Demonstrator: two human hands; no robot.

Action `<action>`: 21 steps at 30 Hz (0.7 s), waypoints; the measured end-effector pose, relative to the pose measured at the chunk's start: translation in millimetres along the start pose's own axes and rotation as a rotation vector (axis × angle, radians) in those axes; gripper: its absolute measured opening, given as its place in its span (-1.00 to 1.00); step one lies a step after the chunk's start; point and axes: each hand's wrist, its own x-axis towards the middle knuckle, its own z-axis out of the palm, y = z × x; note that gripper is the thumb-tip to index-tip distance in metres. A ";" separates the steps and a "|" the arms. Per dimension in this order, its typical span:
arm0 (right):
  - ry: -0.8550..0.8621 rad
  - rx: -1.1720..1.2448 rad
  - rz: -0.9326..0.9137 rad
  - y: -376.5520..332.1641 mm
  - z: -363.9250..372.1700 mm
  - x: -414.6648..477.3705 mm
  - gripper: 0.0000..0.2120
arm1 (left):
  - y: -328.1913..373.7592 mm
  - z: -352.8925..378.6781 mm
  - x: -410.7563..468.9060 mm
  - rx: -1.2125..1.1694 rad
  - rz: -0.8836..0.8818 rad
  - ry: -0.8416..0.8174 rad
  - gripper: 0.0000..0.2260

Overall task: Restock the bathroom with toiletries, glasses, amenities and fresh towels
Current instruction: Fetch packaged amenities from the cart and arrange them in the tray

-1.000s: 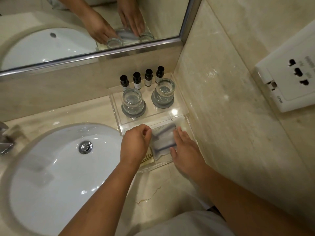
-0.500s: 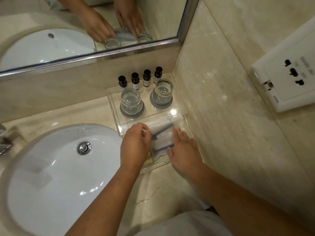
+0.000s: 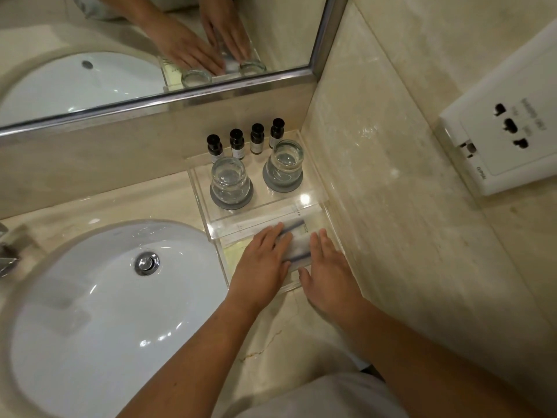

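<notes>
A clear acrylic tray (image 3: 316, 188) stands in the counter corner. At its back are several small dark-capped toiletry bottles (image 3: 237, 143). Two upturned glasses (image 3: 230, 179) (image 3: 285, 162) sit on grey coasters. In the lower front section lies a white amenity packet with dark stripes (image 3: 297, 241). My left hand (image 3: 262, 267) lies flat with straight fingers on the packet's left side. My right hand (image 3: 327, 263) lies flat beside its right edge, fingers straight.
A white basin (image 3: 90, 312) with a chrome drain fills the left; a tap (image 3: 6, 251) shows at the left edge. A mirror (image 3: 150, 55) runs along the back wall. A white socket plate (image 3: 506, 131) is on the right marble wall.
My left hand has uncurled from a pinch on the packet to lie flat on it. My right hand stays flat beside the packet. The packet has settled into the tray's front section.
</notes>
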 end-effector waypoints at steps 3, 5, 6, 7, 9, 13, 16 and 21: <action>-0.010 0.011 -0.004 0.8 -2.1 1.2 -0.24 | 0.9 -0.9 0.4 -0.016 -0.005 -0.019 -0.49; -0.007 0.021 -0.006 1.1 -6.0 -0.5 -0.25 | 1.8 -4.8 -0.6 -0.035 0.006 -0.024 -0.49; 0.001 0.026 -0.011 1.5 -7.7 -2.2 -0.26 | 2.3 -8.0 -1.8 -0.046 0.011 -0.021 -0.49; 0.016 0.038 -0.018 2.4 -9.7 -5.3 -0.27 | 3.0 -12.0 -3.5 -0.061 0.009 -0.013 -0.49; 0.060 0.083 -0.031 3.6 -14.9 -14.8 -0.30 | 5.0 -22.7 -9.0 -0.107 -0.017 0.017 -0.49; 0.148 0.166 -0.081 2.1 -28.0 -47.0 -0.36 | 10.3 -49.4 -29.2 -0.157 -0.057 0.049 -0.49; 0.198 0.147 -0.110 -2.7 -32.0 -74.9 -0.36 | 14.1 -64.1 -51.3 -0.127 -0.042 0.052 -0.46; 0.239 0.052 -0.098 -0.8 -19.1 -119.3 -0.30 | 28.6 -68.7 -89.7 -0.049 0.034 0.038 -0.44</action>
